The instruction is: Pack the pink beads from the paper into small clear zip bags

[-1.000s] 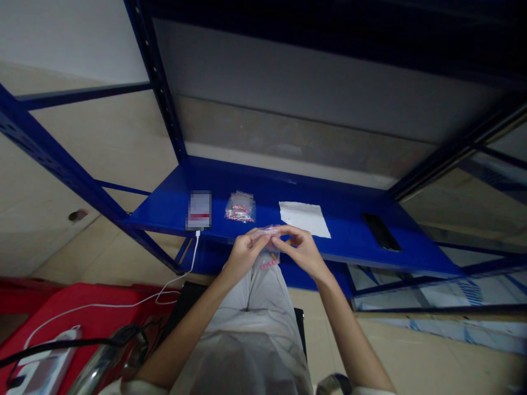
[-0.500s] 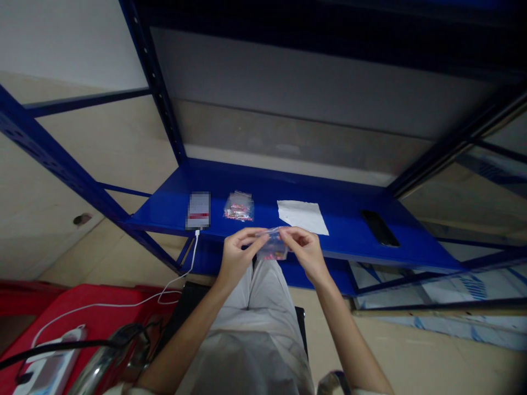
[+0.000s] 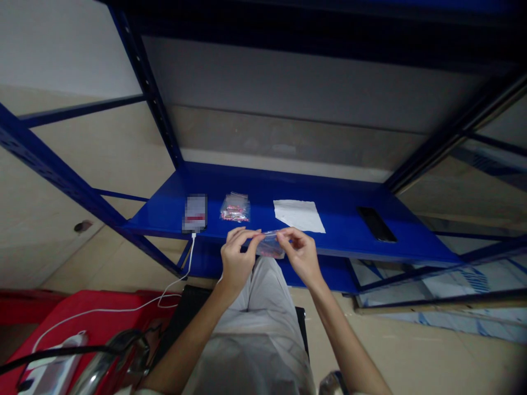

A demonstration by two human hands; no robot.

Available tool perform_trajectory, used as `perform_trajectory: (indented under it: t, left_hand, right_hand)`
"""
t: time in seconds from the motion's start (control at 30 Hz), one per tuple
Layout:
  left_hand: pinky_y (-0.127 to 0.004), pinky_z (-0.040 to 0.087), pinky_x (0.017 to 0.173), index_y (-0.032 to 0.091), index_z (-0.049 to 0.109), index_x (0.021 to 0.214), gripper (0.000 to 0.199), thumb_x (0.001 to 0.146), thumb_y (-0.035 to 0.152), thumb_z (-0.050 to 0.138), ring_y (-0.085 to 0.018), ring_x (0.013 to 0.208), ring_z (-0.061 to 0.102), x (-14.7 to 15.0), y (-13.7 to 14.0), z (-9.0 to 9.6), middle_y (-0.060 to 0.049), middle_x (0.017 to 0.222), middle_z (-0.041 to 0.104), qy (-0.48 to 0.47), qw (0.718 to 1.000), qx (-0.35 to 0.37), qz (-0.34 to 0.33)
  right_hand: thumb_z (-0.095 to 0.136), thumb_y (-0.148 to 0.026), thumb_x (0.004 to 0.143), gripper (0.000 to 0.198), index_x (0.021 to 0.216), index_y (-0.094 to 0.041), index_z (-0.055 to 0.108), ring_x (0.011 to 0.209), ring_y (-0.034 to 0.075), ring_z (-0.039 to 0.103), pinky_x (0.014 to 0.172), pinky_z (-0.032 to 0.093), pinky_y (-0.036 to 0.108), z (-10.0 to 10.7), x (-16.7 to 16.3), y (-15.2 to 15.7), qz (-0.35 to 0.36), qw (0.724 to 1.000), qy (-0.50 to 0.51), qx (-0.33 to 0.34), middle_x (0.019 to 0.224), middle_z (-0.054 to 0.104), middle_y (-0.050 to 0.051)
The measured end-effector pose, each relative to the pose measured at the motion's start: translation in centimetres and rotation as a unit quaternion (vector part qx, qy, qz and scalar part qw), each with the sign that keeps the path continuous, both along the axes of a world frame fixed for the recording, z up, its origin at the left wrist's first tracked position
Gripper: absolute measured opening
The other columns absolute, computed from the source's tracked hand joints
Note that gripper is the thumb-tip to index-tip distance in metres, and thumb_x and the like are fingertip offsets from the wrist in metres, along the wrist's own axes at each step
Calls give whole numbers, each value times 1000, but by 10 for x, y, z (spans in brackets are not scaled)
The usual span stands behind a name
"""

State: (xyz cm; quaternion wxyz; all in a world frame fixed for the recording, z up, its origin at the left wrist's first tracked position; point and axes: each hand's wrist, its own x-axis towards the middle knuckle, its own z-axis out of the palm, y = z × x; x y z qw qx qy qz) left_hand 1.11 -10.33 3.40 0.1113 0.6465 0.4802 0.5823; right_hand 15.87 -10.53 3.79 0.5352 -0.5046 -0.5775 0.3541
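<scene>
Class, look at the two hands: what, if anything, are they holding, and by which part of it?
A clear bag, held by its top edge: the left hand pinches it near one end, the right hand near the other.

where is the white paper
Head view, right of centre: the white paper sheet lies on the blue metal shelf between clear plastic bags and a black phone.
</scene>
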Motion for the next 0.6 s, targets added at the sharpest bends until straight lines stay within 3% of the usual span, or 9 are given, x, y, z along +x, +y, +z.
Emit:
perform_trajectory:
  t: [0.2,0.4,0.5,0.6]
  left_hand:
    - [-32,47,81,19,66,70,7,75,22,63,-16,76,62,4,0,1,0,71,70,-1,1000,10,5]
    - [-34,45,86,22,68,67,8,74,22,65,-14,69,65,4,2,3,2,70,72,-25,998,-25,-60]
    - [-33,46,85,22,69,64,9,72,20,65,-13,67,65,5,1,5,4,67,71,-34,997,-33,-64]
    - [-31,48,80,21,70,66,3,68,21,68,-14,68,65,7,-2,4,2,67,71,-60,993,-66,-78]
  right_hand:
    - [60,-38,77,21,77,-17,62,56,11,53,49,41,21,0,0,-1,-18,1000,19,-7,71,61,2]
    - [59,-37,78,20,77,-18,64,57,11,53,49,40,21,2,2,-1,55,997,49,-15,69,60,1]
    - [61,-34,76,22,63,-17,64,57,12,53,49,39,22,-1,0,2,28,999,24,21,65,60,2]
    - [63,-32,75,20,61,-18,65,59,13,55,52,40,23,-3,-3,3,-11,999,10,44,63,61,2]
